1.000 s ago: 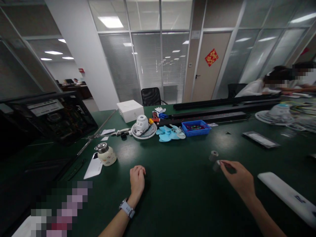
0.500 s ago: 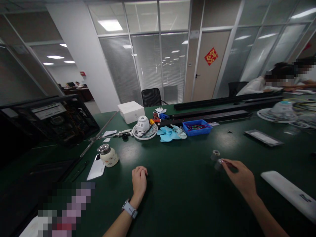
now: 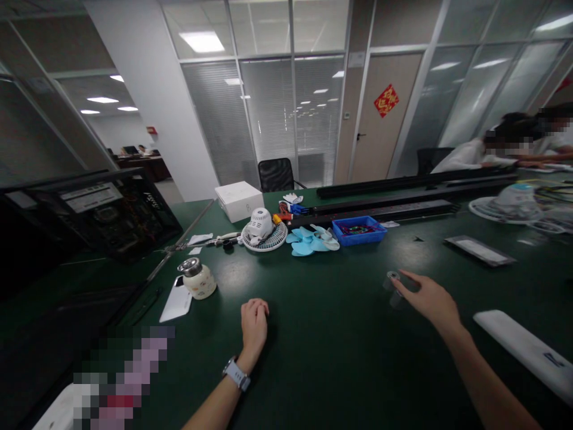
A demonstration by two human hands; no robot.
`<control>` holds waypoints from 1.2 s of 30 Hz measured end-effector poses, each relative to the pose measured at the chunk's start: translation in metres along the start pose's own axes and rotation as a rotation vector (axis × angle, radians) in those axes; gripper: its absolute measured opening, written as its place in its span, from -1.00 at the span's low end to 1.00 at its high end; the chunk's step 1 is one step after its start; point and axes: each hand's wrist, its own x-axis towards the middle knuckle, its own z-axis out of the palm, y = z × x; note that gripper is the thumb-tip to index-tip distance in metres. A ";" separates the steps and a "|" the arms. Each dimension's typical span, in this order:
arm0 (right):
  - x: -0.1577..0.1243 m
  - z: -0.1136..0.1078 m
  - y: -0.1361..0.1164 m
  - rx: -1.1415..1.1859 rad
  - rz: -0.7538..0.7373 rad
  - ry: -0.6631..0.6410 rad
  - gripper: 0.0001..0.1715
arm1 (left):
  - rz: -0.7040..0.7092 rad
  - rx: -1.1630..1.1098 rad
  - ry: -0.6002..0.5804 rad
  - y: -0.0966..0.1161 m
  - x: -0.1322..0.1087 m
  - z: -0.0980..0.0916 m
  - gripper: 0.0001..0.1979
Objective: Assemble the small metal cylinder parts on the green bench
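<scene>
My left hand [image 3: 254,322] rests on the dark green table [image 3: 326,334] curled into a loose fist with nothing in it; a grey watch [image 3: 236,375] sits on its wrist. My right hand [image 3: 430,300] reaches forward with its fingers stretched out. Its index tip touches or nearly touches the farther of two small grey cylinders [image 3: 391,278]. The nearer cylinder [image 3: 396,298] lies by the thumb, and I see no grip on it.
A cream jar with a metal lid [image 3: 199,280] and a white phone [image 3: 176,302] lie to the left. Beyond are a white fan grille [image 3: 265,233], blue fan blades [image 3: 312,240], a blue tray [image 3: 358,230], long black rails [image 3: 385,210] and an open computer case [image 3: 105,212]. A white bar [image 3: 526,351] lies right; people sit far right.
My right hand has let go its pinch on the nearer cylinder and moved forward, fingers stretching toward the farther one. My left hand has stayed in place.
</scene>
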 end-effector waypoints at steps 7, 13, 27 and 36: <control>0.050 0.006 -0.016 -0.199 0.050 -0.252 -0.48 | -0.008 0.001 -0.005 0.001 0.000 0.000 -0.69; 0.010 0.006 -0.082 -0.090 -0.242 -0.186 -0.48 | 0.024 0.008 -0.023 0.002 0.001 0.001 -0.67; -0.072 0.088 -0.175 0.364 -0.695 -0.391 -0.45 | 0.331 -0.079 -0.188 0.033 -0.012 0.018 -0.79; -0.077 0.112 -0.158 0.572 -0.620 -0.459 -0.58 | 0.214 -0.130 -0.165 0.044 -0.005 0.037 -0.85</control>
